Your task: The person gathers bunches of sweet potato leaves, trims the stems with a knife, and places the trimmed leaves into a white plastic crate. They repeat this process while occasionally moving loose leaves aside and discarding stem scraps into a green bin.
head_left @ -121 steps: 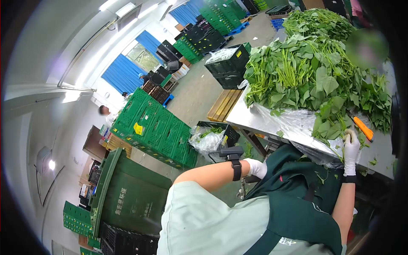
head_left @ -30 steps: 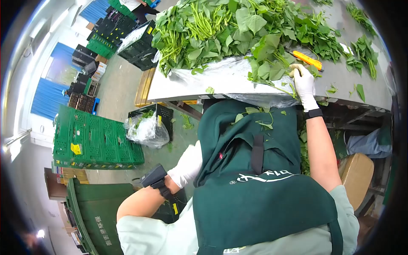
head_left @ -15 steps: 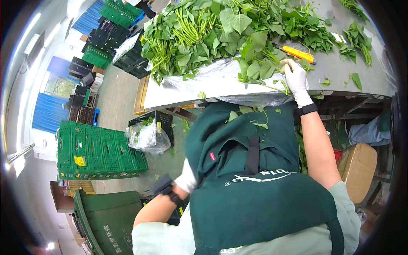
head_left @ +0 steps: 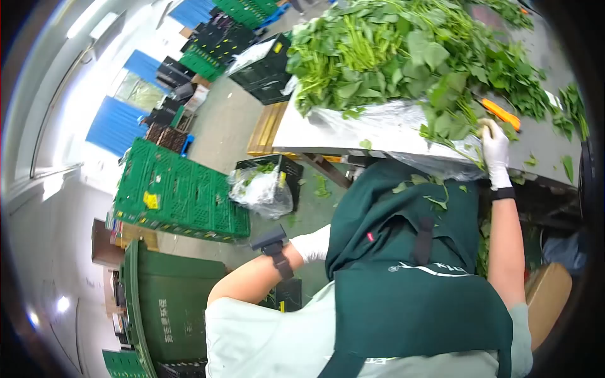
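My right hand (head_left: 495,146), in a white glove, is at the table's front edge. Its fingers are curled at the stem ends of a small bunch of leafy greens (head_left: 449,116). Just beyond the fingertips lies an orange-yellow utility knife (head_left: 501,114). A large heap of the same long-stemmed greens (head_left: 378,60) covers the tabletop behind the bunch. My left hand (head_left: 315,244), also gloved, is down at my side against the dark green apron (head_left: 403,302). The apron hides its fingers. A few loose leaves (head_left: 435,200) lie on the apron.
Clear plastic sheeting (head_left: 391,116) lies under the heap on the table (head_left: 293,129). To the left are a black crate (head_left: 287,173) with a plastic bag (head_left: 261,192), stacked green crates (head_left: 179,189) and a green bin (head_left: 179,302). A cardboard box (head_left: 549,299) is at right.
The view has swung, so the table and heap appear further right. My left hand has shifted against the apron's side. My right hand stays by the same bunch.
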A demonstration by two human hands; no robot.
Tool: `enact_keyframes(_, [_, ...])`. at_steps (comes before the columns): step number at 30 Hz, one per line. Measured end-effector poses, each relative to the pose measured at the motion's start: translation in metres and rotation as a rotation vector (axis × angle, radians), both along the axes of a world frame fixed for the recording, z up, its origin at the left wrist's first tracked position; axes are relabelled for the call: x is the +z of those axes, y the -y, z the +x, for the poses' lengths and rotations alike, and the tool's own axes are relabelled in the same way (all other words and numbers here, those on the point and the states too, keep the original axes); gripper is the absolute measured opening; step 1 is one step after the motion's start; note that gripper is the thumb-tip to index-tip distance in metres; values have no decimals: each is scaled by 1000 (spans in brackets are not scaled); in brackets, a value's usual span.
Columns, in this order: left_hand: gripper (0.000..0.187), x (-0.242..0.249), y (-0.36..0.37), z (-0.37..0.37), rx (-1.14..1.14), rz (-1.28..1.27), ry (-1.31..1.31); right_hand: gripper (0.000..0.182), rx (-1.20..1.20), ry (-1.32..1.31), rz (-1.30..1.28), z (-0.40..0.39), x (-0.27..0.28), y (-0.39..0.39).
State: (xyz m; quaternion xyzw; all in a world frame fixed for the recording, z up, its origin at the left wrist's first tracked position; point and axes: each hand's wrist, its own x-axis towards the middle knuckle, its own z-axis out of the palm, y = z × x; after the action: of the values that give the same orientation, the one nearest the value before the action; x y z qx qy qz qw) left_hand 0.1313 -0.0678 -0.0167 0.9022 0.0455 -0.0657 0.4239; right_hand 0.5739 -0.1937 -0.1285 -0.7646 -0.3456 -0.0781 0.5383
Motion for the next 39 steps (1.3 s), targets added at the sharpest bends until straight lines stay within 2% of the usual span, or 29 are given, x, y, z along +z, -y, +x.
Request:
enact_keyframes(1, [48, -2, -3, -7, 20, 9, -3, 20, 0, -5, -4, 0, -3, 1])
enact_keyframes(3, [59, -12, -7, -12, 73, -184, -127, 20, 15, -34, 14, 0, -5, 0])
enact_keyframes(7, [55, -23, 3, -5, 199, -302, -118, 19, 3, -37, 57, 2, -10, -2])
enact_keyframes(9, [49, -37, 14, 0, 690, -1408, -186, 19, 4, -53, 56, 3, -10, -1])
enact_keyframes(10, [49, -47, 20, 5, 692, -1407, -186, 18, 11, -70, 53, 2, -10, -2])
enact_keyframes(12, [47, -62, 26, 13, 562, -935, 6, 18, 5, -71, 42, 0, -8, -3])
enact_keyframes(13, [47, -64, 19, 8, 561, -935, 4, 18, -3, -69, 29, 0, -8, -2])
enact_keyframes(15, [50, -52, 2, -4, 521, -1259, -324, 18, 1, -63, 25, 0, -9, 0])
enact_keyframes(16, [57, -51, -8, -16, 300, -993, -279, 18, 0, -64, 34, 1, -8, -1])
enact_keyframes(17, [64, -14, -3, -8, 61, -406, -146, 18, -2, -62, 42, 2, -7, -1])
enact_keyframes(19, [70, -37, -17, -20, -116, -106, -16, 18, 3, -16, 45, 1, -9, -1])
enact_keyframes(20, [70, -27, -11, -13, -123, -101, -25, 18, -5, -24, 51, 0, -8, -1])
enact_keyframes(22, [55, -6, 15, 5, 236, -279, -5, 18, -2, -45, 22, -2, -3, 0])
enact_keyframes(23, [55, -16, 15, 6, 235, -281, -4, 18, -2, -44, 21, -2, -4, -1])
enact_keyframes(25, [57, -40, 12, 3, 571, -996, -48, 18, 0, -46, 37, -1, -6, -1])
enact_keyframes(26, [57, -36, 12, 4, 569, -998, -47, 18, 0, -43, 36, -1, -6, -1])
enact_keyframes(29, [55, -24, 0, 2, 429, -881, -30, 18, -20, -40, 9, -5, 2, -4])
enact_keyframes(30, [54, -28, -6, 0, 279, -415, 23, 16, -39, -30, -3, -8, 5, -3])
enact_keyframes(31, [53, -32, -9, 3, 103, 37, 98, 17, 24, -33, 134, -4, -5, -8])
enact_keyframes(32, [53, -33, -8, 4, 148, -33, 59, 16, -14, 20, 55, -10, 4, -3])
enact_keyframes(33, [54, -34, -9, 8, 179, -102, 13, 16, -55, 75, 63, -4, -11, -8])
enact_keyframes(35, [55, -11, -8, 36, 8, 237, 65, 16, -47, 85, 118, -4, -10, -7])
enact_keyframes(37, [54, -14, -10, 46, 16, 260, 39, 15, -75, 37, -17, -13, 8, 2])
enact_keyframes(39, [53, -22, -17, 51, 75, 174, 1, 14, -119, 92, 27, -13, 7, 1])
